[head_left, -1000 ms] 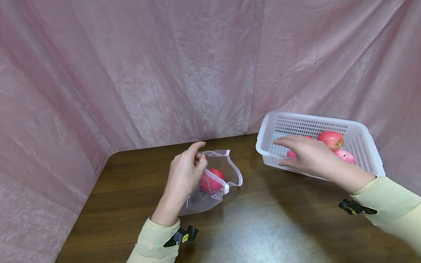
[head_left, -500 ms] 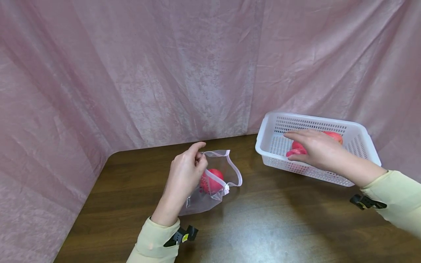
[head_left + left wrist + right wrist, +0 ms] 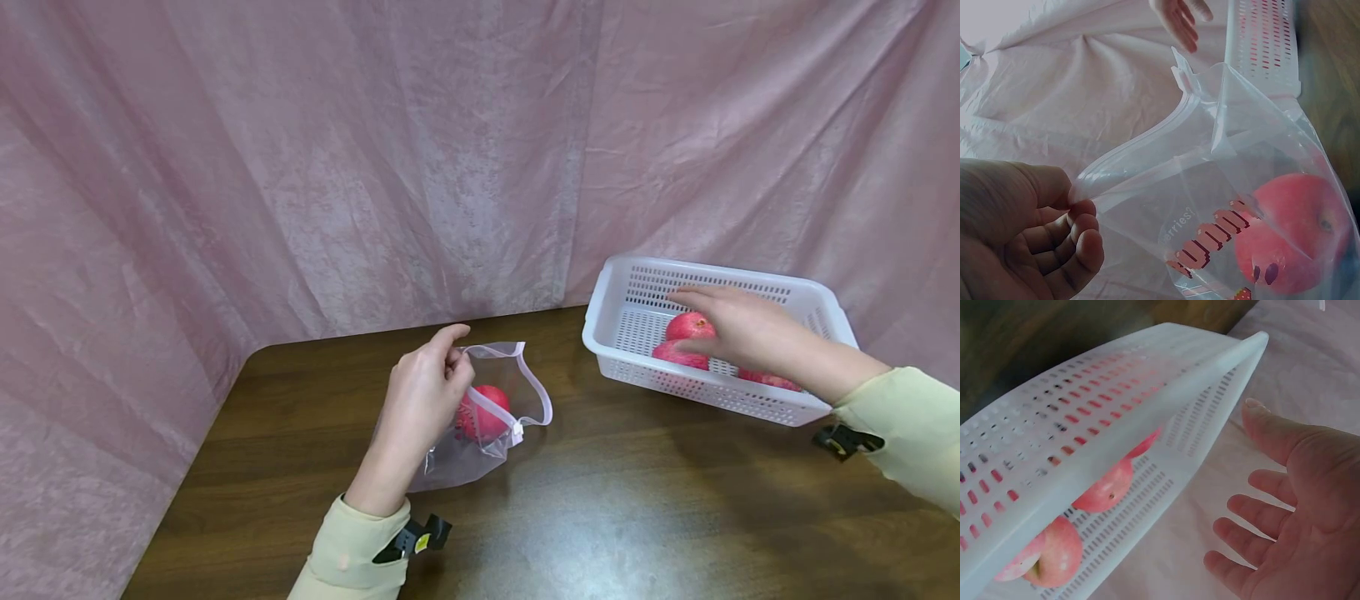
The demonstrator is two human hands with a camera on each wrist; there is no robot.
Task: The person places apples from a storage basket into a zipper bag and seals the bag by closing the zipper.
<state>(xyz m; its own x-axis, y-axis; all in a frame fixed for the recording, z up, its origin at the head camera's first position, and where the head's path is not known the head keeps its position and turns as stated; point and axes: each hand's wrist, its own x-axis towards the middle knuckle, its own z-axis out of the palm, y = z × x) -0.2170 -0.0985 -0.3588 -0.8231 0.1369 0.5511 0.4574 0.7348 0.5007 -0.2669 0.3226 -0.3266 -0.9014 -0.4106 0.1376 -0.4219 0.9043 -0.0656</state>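
Note:
My left hand (image 3: 423, 387) pinches the rim of a clear zip bag (image 3: 1141, 144) between thumb and forefinger, its other fingers curled in. The bag's mouth gapes toward the right, edged with a pale pink strip. Inside it lies a red apple (image 3: 1297, 237), partly behind the bag's printed lettering. Over the white slotted basket (image 3: 592, 329) hovers my right hand (image 3: 750, 329), fingers spread and palm bare in the right wrist view. Several red apples sit in the basket, among them one at the back (image 3: 688, 325) and one in front (image 3: 678, 355); my hand and forearm cover others.
A brown wooden table (image 3: 585, 500) bears both bag and basket. Pink curtain (image 3: 420, 167) hangs behind the table and along its left side. The basket stands at the table's back right, close to the curtain.
My right hand has moved rightward over the basket, uncovering two apples in its left half and hiding those on the right. The left hand and the bag have stayed put.

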